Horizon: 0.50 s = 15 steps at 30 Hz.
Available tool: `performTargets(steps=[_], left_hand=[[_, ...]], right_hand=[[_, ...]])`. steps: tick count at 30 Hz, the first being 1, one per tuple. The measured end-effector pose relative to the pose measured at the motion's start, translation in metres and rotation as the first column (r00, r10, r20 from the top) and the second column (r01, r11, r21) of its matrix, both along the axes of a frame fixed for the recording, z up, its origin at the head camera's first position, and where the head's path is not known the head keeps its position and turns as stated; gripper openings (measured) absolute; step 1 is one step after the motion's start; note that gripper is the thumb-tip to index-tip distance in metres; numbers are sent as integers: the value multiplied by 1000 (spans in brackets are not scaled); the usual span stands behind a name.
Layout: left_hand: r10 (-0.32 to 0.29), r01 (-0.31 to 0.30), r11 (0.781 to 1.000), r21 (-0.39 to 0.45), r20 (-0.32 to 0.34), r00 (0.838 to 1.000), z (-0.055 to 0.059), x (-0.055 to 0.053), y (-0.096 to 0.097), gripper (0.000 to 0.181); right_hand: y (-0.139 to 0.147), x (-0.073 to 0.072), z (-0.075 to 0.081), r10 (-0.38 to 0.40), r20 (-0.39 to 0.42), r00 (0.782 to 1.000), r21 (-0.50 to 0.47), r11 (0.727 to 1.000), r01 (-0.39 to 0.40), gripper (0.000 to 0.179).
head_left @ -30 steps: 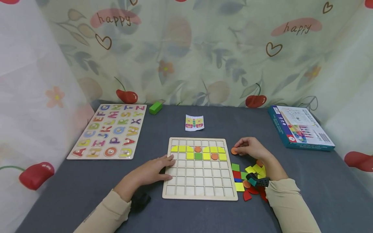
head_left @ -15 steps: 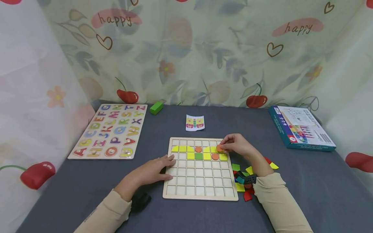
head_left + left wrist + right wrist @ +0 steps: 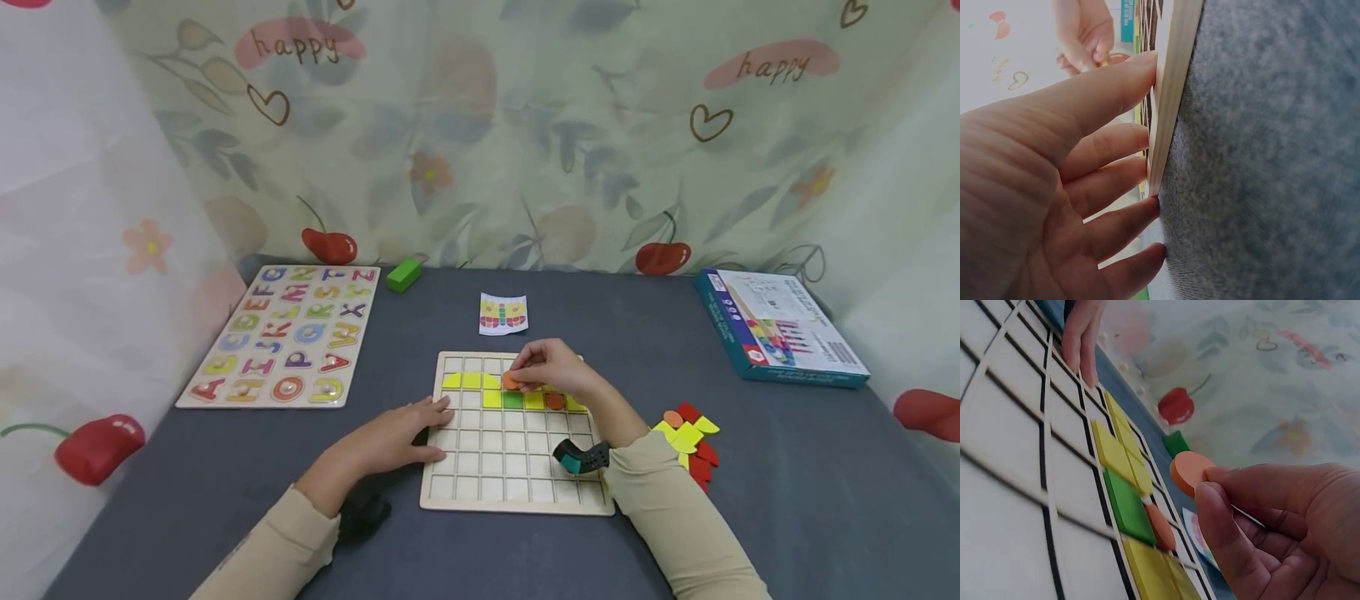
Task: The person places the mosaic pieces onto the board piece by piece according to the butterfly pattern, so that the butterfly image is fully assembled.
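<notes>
My right hand (image 3: 558, 371) pinches an orange disc (image 3: 1190, 472) between thumb and forefinger, raised above the wooden grid board (image 3: 491, 462). Below it in the right wrist view, another orange disc (image 3: 1160, 526) lies beside a green square tile (image 3: 1127, 506) and yellow tiles (image 3: 1112, 450). A further orange disc (image 3: 555, 402) sits among yellow pieces toward the board's right side. At the left edge, my left hand (image 3: 397, 437) rests with fingers spread and loosely extended, fingertips touching the rim. The right forearm covers part of the board's right side.
Loose red, yellow and orange pieces (image 3: 686, 437) lie right of the board, partly behind the sleeve. Behind the board is a small card with a butterfly pattern (image 3: 503, 315). An alphabet puzzle (image 3: 313, 314), a green block (image 3: 404, 275) and a flat box (image 3: 783, 329) surround it.
My right hand has carried the orange disc leftward from the table right of the board to above the board's upper middle. The left hand stays at the left edge.
</notes>
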<state>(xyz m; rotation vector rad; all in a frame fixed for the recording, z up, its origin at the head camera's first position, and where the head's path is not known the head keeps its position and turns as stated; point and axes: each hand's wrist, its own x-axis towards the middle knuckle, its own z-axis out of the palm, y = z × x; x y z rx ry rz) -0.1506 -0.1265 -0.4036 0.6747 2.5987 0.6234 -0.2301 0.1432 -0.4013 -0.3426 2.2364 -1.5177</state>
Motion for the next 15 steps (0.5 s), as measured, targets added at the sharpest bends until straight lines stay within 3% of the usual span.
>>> performTargets(steps=[8,15], left_hand=[[-13,13,1000,8,16,1000,0,-1,-2,61],[-22,22,1000,11,4,1000,0,0,-2,61]], right_hand=[[-37,-2,-5,25,20,999,-30,999,-24,16],[-55,-1,-14,94,-53,994,35,995,-93,14]])
